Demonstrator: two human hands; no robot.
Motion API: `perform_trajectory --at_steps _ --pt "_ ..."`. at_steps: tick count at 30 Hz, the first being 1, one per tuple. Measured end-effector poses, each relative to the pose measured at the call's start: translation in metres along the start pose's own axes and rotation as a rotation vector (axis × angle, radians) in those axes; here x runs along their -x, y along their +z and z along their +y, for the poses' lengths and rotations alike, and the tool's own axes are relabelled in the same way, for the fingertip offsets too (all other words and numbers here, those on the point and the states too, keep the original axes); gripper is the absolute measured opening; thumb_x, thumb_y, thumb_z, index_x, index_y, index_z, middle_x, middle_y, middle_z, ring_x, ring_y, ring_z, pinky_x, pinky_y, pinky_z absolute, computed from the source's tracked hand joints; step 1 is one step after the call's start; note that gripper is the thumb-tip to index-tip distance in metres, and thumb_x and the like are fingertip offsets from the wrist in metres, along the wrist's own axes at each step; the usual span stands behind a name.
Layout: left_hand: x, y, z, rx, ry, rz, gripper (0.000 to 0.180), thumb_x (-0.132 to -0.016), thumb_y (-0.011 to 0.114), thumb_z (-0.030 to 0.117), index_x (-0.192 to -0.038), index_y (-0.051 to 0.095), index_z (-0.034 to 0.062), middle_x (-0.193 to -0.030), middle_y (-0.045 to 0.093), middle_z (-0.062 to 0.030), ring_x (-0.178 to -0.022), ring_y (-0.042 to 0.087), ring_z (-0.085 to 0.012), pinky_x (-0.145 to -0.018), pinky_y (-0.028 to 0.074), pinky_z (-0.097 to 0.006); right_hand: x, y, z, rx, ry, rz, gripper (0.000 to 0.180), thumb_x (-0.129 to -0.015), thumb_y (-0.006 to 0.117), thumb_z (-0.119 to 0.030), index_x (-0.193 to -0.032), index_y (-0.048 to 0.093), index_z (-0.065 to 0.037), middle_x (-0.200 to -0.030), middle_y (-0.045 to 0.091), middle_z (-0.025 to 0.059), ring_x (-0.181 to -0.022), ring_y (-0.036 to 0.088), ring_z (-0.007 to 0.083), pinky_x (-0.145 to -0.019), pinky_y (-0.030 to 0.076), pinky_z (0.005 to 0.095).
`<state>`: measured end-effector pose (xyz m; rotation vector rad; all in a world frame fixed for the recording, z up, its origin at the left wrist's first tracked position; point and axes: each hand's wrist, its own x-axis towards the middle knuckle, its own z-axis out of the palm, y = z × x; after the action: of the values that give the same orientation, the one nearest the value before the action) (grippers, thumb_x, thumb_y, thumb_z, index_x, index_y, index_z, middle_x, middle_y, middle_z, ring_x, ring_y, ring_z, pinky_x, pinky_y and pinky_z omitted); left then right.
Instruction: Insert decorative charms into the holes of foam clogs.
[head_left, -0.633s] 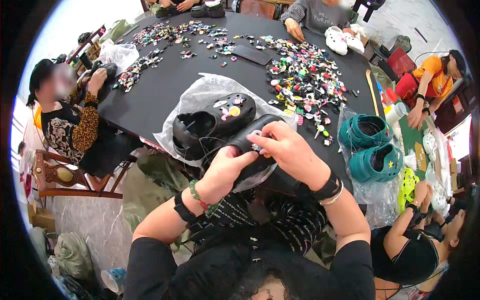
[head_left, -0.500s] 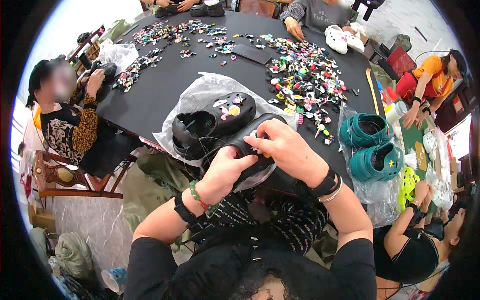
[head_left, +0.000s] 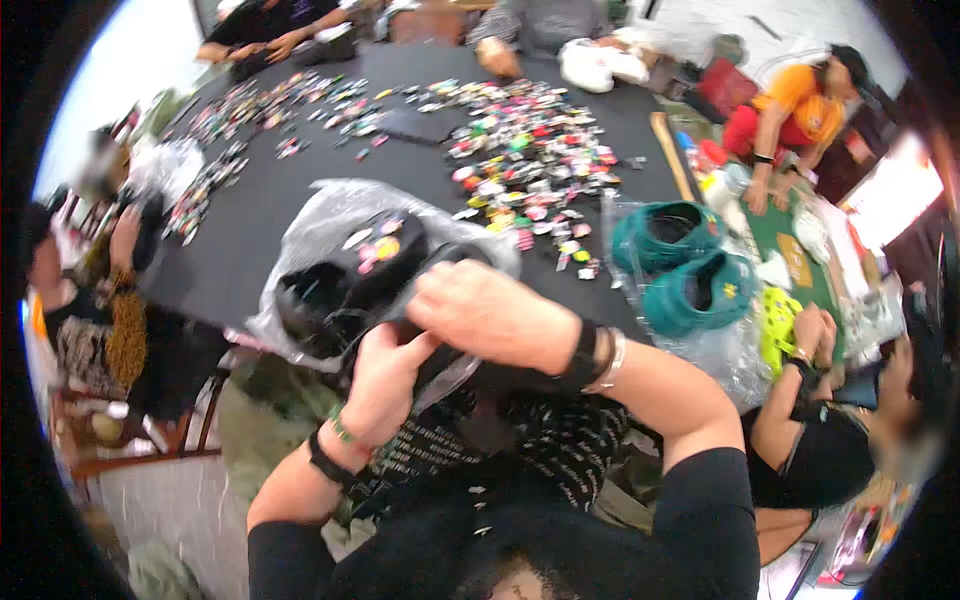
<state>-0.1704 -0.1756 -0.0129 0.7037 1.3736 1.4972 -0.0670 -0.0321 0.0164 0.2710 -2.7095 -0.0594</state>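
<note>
My left hand (head_left: 385, 385) and my right hand (head_left: 485, 315) both grip a black clog shoe (head_left: 445, 365) at the near edge of the black table (head_left: 270, 215). The right hand lies over the top of the shoe, and the left hand holds it from below. Most of the shoe is hidden by my hands. Just beyond it a second black clog (head_left: 345, 280) with coloured charms sits in a clear plastic bag (head_left: 330, 210).
Many small coloured charms (head_left: 530, 165) are spread over the table. Two teal clogs (head_left: 680, 265) in plastic stand to the right. Other people sit around the table on the left, far side and right. A wooden chair (head_left: 120, 440) is at lower left.
The view has shifted slightly. My hands keep hold of the black clog at the table's near edge, with the right hand's fingers moved a little on top of it.
</note>
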Motion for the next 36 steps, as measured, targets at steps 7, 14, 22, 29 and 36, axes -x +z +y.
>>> perform_trajectory --at_steps 7,14,22,29,36 --pt "-0.004 -0.010 -0.020 0.118 0.045 0.073 0.021 -0.086 0.063 0.004 -0.106 0.061 -0.0035 -0.106 0.067 -0.0077 -0.097 0.063 -0.0137 -0.083 0.048 -0.028 -0.009 0.004 -0.009 0.101 -0.001 -0.122 0.014 -0.081 0.060 -0.021 -0.084 0.060 -0.008 -0.080 0.060 0.0049 -0.080 0.059 0.0197 -0.067 0.046 0.0313" --pt "-0.011 -0.018 -0.024 0.172 0.000 0.079 0.018 -0.090 0.063 0.005 -0.105 0.060 -0.0043 -0.108 0.067 -0.0091 -0.099 0.064 -0.0145 -0.086 0.049 -0.027 -0.014 -0.001 -0.008 0.114 -0.017 -0.280 0.015 -0.081 0.062 -0.020 -0.081 0.062 -0.006 -0.081 0.062 0.0071 -0.082 0.061 0.0210 -0.064 0.049 0.0337" --pt "-0.005 -0.023 -0.022 0.254 -0.069 0.090 0.008 -0.093 0.062 0.012 -0.090 0.058 0.0054 -0.086 0.063 0.0007 -0.075 0.057 -0.0074 -0.066 0.043 -0.023 -0.005 0.000 -0.003 -0.041 0.079 -0.162 0.012 -0.082 0.061 -0.018 -0.080 0.062 -0.006 -0.082 0.063 0.0095 -0.082 0.065 0.0249 -0.065 0.053 0.0370" --pt "0.001 -0.020 -0.028 0.306 -0.034 0.124 0.008 -0.094 0.062 0.013 -0.096 0.060 0.0056 -0.093 0.065 0.0004 -0.081 0.056 -0.0068 -0.070 0.041 -0.022 -0.016 -0.001 0.000 -0.138 0.018 -0.210 0.013 -0.077 0.062 -0.015 -0.071 0.063 -0.003 -0.068 0.067 0.0144 -0.068 0.068 0.0312 -0.060 0.053 0.0409" --pt "-0.003 -0.018 -0.023 0.377 -0.022 -0.020 0.017 -0.094 0.057 0.007 -0.110 0.060 0.0005 -0.112 0.065 -0.0080 -0.107 0.060 -0.0186 -0.095 0.044 -0.033 -0.005 -0.004 0.010 -0.174 -0.053 -0.166 0.010 -0.079 0.060 -0.014 -0.081 0.064 -0.004 -0.073 0.067 0.0148 -0.075 0.069 0.0331 -0.065 0.054 0.0430"
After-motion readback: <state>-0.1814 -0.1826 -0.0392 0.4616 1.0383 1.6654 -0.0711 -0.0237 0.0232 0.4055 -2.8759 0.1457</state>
